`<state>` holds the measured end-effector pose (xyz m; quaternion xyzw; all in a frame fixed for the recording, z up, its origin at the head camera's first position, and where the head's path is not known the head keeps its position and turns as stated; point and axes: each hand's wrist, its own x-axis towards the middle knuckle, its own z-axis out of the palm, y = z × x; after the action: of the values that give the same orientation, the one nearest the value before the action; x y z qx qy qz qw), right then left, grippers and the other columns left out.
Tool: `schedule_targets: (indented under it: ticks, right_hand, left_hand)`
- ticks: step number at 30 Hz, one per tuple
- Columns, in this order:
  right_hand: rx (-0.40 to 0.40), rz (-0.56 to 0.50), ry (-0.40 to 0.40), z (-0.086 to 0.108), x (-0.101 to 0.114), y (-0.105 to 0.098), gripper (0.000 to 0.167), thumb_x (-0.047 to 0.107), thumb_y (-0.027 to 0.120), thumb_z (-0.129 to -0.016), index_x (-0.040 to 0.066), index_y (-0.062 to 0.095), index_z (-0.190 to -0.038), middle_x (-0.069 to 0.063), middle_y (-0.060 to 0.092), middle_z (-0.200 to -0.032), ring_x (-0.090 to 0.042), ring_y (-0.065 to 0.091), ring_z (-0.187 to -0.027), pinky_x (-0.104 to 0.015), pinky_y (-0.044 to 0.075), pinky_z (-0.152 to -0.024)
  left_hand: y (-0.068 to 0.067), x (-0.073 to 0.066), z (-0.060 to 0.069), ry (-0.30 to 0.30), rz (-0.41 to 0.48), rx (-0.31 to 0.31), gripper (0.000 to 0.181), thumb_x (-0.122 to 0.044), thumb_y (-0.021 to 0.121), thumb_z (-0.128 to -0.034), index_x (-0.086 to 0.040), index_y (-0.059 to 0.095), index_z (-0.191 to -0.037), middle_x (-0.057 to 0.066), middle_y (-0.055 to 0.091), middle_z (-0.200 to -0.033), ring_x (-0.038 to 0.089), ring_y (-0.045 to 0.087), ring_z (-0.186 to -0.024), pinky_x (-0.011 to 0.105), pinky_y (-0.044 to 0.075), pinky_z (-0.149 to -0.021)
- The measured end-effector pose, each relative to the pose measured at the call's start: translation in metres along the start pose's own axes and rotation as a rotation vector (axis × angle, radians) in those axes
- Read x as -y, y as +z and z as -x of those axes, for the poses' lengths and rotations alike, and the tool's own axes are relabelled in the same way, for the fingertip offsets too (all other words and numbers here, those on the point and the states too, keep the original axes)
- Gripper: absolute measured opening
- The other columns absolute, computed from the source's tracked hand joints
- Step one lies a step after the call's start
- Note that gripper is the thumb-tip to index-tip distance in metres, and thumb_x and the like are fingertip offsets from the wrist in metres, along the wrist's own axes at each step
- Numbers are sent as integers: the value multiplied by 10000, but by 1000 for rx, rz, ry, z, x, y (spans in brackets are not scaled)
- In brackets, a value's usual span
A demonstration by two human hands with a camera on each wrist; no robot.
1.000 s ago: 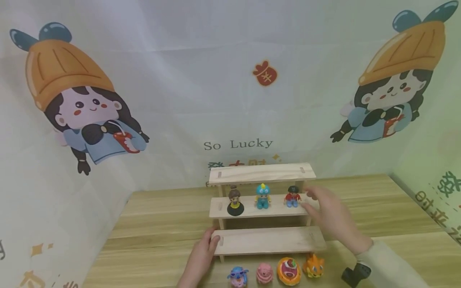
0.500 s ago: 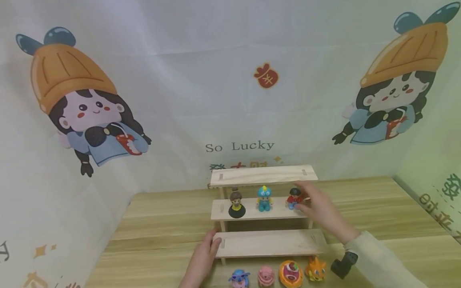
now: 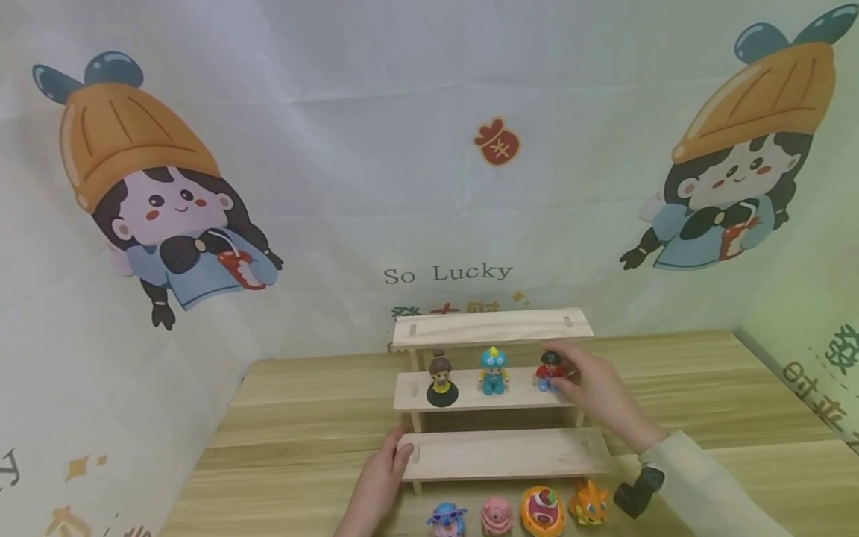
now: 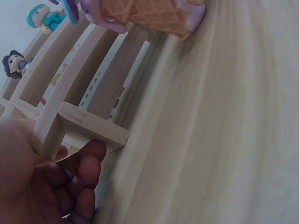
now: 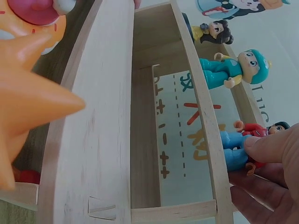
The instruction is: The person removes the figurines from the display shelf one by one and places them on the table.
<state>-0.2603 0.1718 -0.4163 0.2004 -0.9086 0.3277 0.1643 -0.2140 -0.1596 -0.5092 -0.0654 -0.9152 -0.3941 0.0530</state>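
A three-tier wooden display stand (image 3: 503,453) stands on the table. My left hand (image 3: 376,477) grips the left end of its lowest tier, thumb on top and fingers curled beneath in the left wrist view. On the middle tier, my right hand (image 3: 604,388) pinches a toy figurine (image 3: 549,370) with black hair, red jacket and blue trousers at the right end. In the right wrist view the thumb lies on the figurine's front. Beside it are a teal-capped figurine (image 3: 493,373) and a brown-haired figurine (image 3: 441,382) on a black base.
In front of the stand sit a blue toy with sunglasses (image 3: 447,518), a pink toy (image 3: 496,514), a round orange toy (image 3: 542,511) and an orange spiky toy (image 3: 589,503). A printed cloth (image 3: 335,186) hangs behind the table (image 3: 288,418).
My right hand has moved left from beside the red-jacketed figurine and now pinches it. The left hand keeps its grip on the stand. The head view has shifted slightly.
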Motion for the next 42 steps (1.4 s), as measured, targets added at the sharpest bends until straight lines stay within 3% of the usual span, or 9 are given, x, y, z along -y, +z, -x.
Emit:
schedule_targets:
  ticks: [15,24,32,38,42]
  right_hand:
    - [-37,10,-41,13,13,-12,506,-72,741,-749,35,562,-1210,-103,699,-936,-180,652,-769,-217,530,-633]
    - [-47,40,-61,37,22,-12,513,-55,773,-712,56,605,-1184,34,669,-821,-47,583,-714,-190,475,-572]
    - [-99,34,-105,58,26,-8,573,-78,802,-646,64,614,-1168,78,637,-772,35,513,-685,-177,449,-537]
    - [-104,8,-117,78,30,-6,628,-47,803,-666,81,587,-1242,124,613,-796,69,487,-688,-176,459,-548]
    - [-120,-12,-126,93,31,-4,606,-42,804,-659,84,598,-1215,107,626,-809,74,479,-686,-175,449,-541]
  left_hand:
    - [-1,1,-4,-30,0,8,437,-329,467,-1006,-38,495,-1331,272,624,-1188,456,591,-1094,590,457,-920]
    - [-2,3,-4,-38,-14,-14,426,-322,464,-1009,-48,499,-1333,268,631,-1176,451,598,-1084,586,460,-916]
    - [-3,3,-5,-7,-19,-19,431,-302,457,-1013,-17,486,-1335,283,593,-1233,472,574,-1108,592,448,-930]
    - [-3,3,-6,-6,-13,-28,426,-289,464,-1011,-22,484,-1342,285,588,-1239,476,572,-1108,598,443,-934]
    - [-3,2,-7,-4,-11,-35,422,-281,462,-1013,-13,485,-1338,284,587,-1242,475,569,-1113,596,439,-942]
